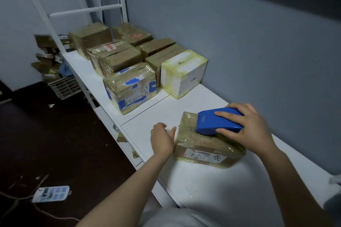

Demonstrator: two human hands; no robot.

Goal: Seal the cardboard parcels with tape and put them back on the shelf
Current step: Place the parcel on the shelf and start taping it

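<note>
Holding the blue tape dispenser [219, 122] flat on top of the cardboard parcel [206, 148], which lies on the white desk [203, 186] close to me. My right hand [252, 129] has its fingers [224, 114] clamped round the dispenser, nose aimed at the parcel's left end. My left hand [162, 140] waits there, fingers loose and apart, holding nothing. I'd say it's nearer to brace the parcel.

Looking down from head height through a single wide-angle lens.
Facing forward and downward along the white counter [203, 186], sitting close above the left hand [162, 140] and right hand [247, 127], with forearms entering from the bottom edge, taking in the grey wall [239, 42] on the right and the dark floor [55, 143] on the left.
</note>
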